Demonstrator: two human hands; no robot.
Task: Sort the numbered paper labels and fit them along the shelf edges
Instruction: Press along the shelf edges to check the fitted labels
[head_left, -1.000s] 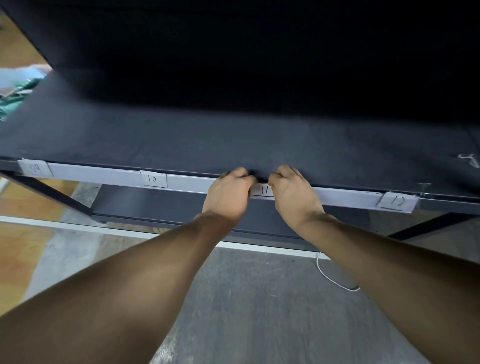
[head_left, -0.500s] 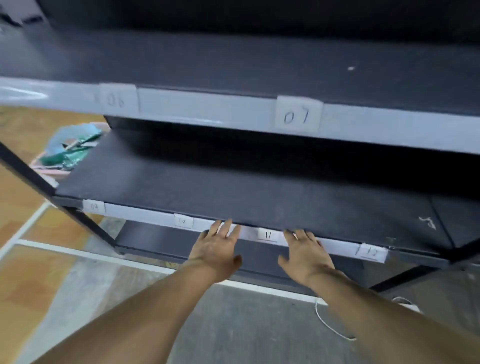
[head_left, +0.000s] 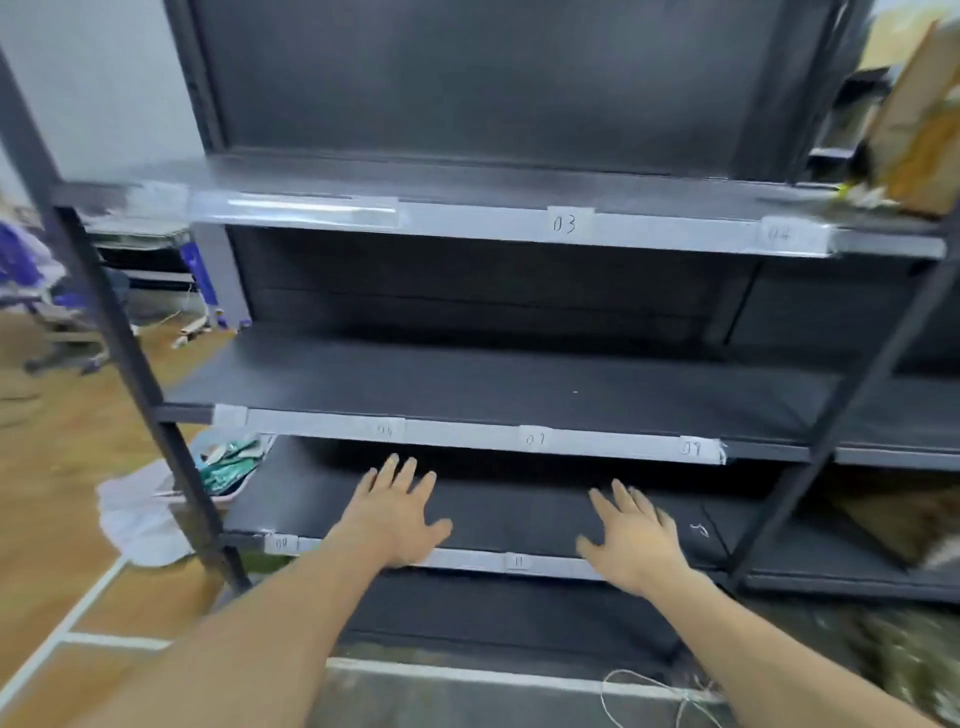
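Head: white lbl "11" (head_left: 518, 561), handwritten.

The dark grey metal shelving unit (head_left: 519, 384) carries pale grey strips along its shelf edges (head_left: 467, 434), and the small white paper labels (head_left: 564, 224) bear black handwritten numerals. The floor (head_left: 47, 467) is warm orange-brown wood with white lines, turning grey near the shelves. A white cloth (head_left: 140, 514) holds teal-green items (head_left: 228, 465).

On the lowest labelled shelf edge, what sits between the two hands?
In the head view, label 11 sits on the edge strip between the left hand and right hand; neither hand touches it.
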